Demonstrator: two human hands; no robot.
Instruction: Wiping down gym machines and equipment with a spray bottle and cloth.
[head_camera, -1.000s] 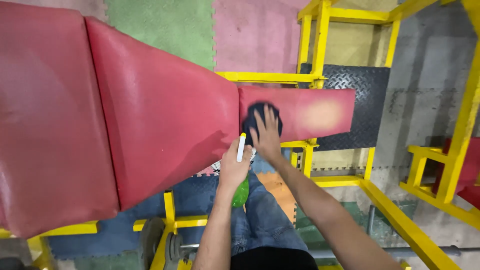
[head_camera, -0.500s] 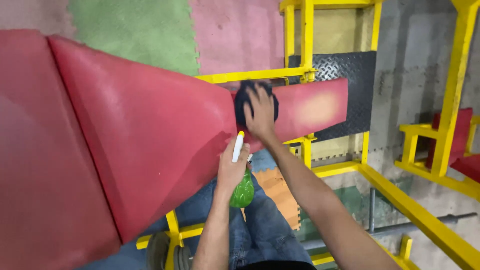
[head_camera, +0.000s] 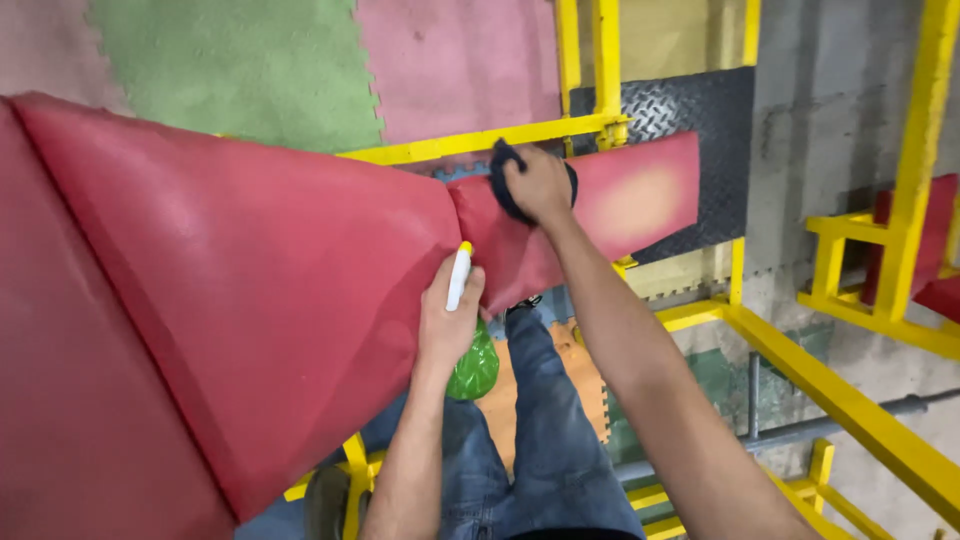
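- My right hand (head_camera: 538, 185) presses a dark blue cloth (head_camera: 503, 175) against the small red seat pad (head_camera: 600, 205) of the bench, fingers curled and closed over the bunched fabric, near the pad's upper edge where it meets the gap to the larger pad.
- The cloth is soft and limp; it looks as if it will crumple and slide under the palm unless gripped as a wad, so the best hold seems to be a full-hand bunch rather than a pinch at one corner.
- My left hand (head_camera: 447, 322) wraps a green spray bottle (head_camera: 472, 368) at its neck, grip shut around it, the white nozzle with a yellow tip (head_camera: 459, 274) pointing up along the lower edge of the surface.
- The bottle appears light plastic, firm at the neck and likely to give at the body; the neck below the trigger looks the surest place to hold it.
- The bottle hangs just beside the seam between the seat pad and the large red backrest pad (head_camera: 250, 300), whose vinyl looks smooth, worn pale in a patch on the seat.
- A yellow steel frame (head_camera: 480, 142) runs behind the pads, with more yellow rails (head_camera: 840, 400) to the right.
- Below lie my jeans (head_camera: 540, 440), and coloured foam floor mats (head_camera: 230, 60) and a black tread plate (head_camera: 690, 110) beyond the surface.
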